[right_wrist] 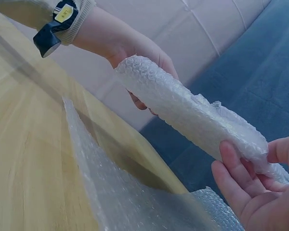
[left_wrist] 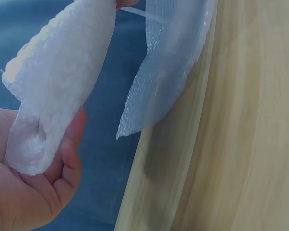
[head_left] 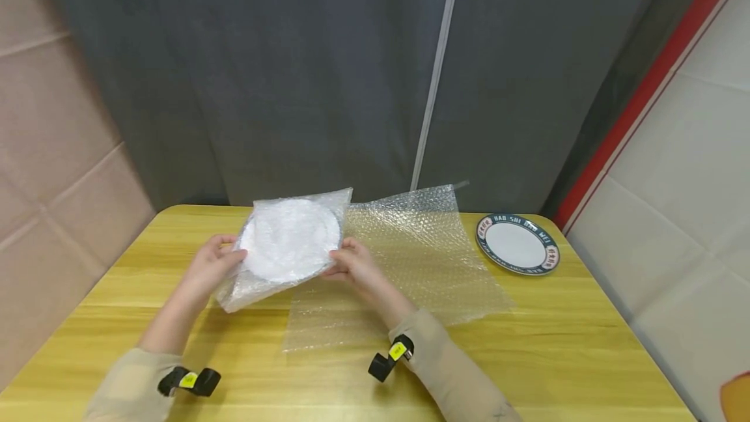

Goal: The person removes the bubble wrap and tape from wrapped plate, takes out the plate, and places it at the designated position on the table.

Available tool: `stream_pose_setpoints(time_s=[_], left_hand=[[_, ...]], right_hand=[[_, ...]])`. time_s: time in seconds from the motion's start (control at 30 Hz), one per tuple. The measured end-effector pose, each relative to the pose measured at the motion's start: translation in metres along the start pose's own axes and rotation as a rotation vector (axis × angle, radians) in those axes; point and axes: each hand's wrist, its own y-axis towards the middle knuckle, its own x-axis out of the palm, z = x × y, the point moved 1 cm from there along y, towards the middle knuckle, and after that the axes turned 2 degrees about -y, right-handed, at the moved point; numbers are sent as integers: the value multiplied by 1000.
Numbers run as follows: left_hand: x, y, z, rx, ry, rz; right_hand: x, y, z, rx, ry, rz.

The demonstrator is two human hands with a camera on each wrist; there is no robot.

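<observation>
A plate wrapped in bubble wrap (head_left: 290,239) is held up above the left half of the table. My left hand (head_left: 212,266) grips its left edge, thumb on the near face and fingers behind. On the opposite edge, my right hand (head_left: 354,266) pinches the wrap between thumb and fingers. The right wrist view shows the padded bundle (right_wrist: 183,110) nearly edge-on between both hands. A loose bubble wrap sheet (head_left: 404,266) lies flat beneath and to the right, its far edge raised against the curtain.
One unwrapped plate (head_left: 515,244) with a dark patterned rim lies at the table's far right corner. The wooden table (head_left: 562,357) meets a dark grey curtain (head_left: 293,70) at the back. Padded walls (head_left: 53,168) stand on both sides.
</observation>
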Motion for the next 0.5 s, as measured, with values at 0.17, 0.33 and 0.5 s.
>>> stream_pose_setpoints(time_s=[0.17,0.33,0.5], left_hand=[[12,-1,4,15,-33,6],[26,-1,5,-3,-61,-4],[39,0,5,-7,-86,-3]], right_hand=[[-10,-5,-3,-5,-13,17],[-21,-12,-9,-10,-45,45],[-32,-19,-10,-14,-71,53]])
